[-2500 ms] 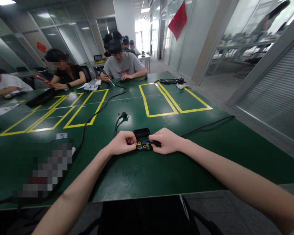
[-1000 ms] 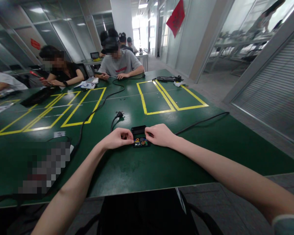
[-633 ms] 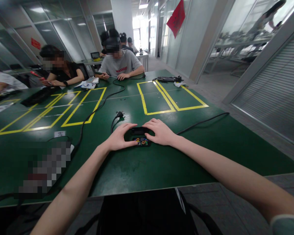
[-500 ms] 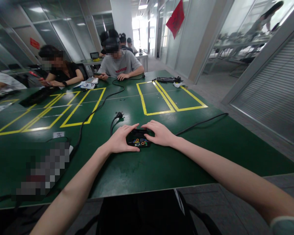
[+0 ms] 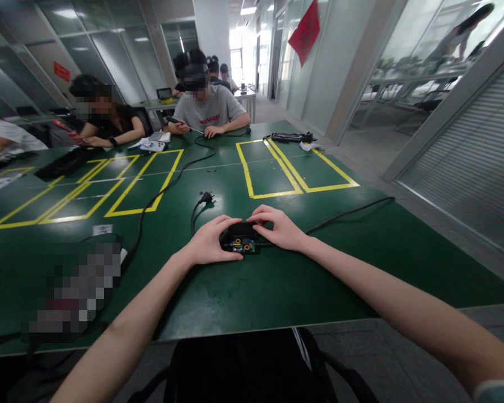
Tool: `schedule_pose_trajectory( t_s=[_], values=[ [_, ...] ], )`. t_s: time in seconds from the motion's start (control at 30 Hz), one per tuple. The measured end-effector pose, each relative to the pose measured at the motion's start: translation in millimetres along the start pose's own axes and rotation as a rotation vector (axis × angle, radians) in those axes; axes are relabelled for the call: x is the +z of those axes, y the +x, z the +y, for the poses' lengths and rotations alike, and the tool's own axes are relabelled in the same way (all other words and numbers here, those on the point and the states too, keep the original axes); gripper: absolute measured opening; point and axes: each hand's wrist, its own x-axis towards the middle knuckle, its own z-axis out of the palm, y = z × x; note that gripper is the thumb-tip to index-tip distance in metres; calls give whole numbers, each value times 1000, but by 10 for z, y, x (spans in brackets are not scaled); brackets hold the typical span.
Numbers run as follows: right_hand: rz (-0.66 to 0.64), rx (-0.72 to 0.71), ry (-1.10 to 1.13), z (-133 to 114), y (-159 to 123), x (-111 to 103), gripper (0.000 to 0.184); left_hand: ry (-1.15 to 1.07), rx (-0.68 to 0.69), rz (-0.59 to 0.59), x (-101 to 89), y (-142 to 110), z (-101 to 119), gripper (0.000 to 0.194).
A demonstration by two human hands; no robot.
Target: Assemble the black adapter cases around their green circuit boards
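In front of me on the green table lies an opened black power adapter, its circuit board (image 5: 244,245) showing coils and small coloured parts. Behind the board stands a black casing half (image 5: 241,229), tilted up. My left hand (image 5: 205,244) closes round the adapter's left end, thumb along the near edge and fingers at the far one. With fingertips and thumb, my right hand (image 5: 280,230) pinches the casing half at its upper right. A black cord (image 5: 350,214) runs off to the right from behind that hand. Another cord, ending in a plug (image 5: 206,197), lies past my left hand.
A pixelated item (image 5: 78,291) lies at left, beside a long black cable (image 5: 151,200). Yellow tape outlines (image 5: 277,195) mark the table. Across it, a person in grey (image 5: 212,106) holds a slim tool. A folded black tripod-like item (image 5: 292,137) rests at the far edge.
My right hand has shifted slightly up and away from the board, and the casing half now shows more of its dark face. My left hand keeps its place on the adapter.
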Motion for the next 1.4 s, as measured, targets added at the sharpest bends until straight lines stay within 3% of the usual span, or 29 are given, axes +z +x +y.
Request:
schedule_pose_trajectory(
  t_s=[0.17, 0.53, 0.87, 1.4],
  values=[
    [43, -10, 3, -29, -6, 3, 17, -9, 3, 10, -8, 0, 14, 79],
    [-48, 5, -22, -67, -14, -21, 19, -4, -17, 18, -5, -1, 15, 72],
    [66, 9, -24, -36, -18, -1, 16, -7, 8, 26, 10, -8, 1, 86],
    [31, 3, 14, -49, -11, -11, 13, 11, -8, 5, 8, -17, -20, 85]
  ],
)
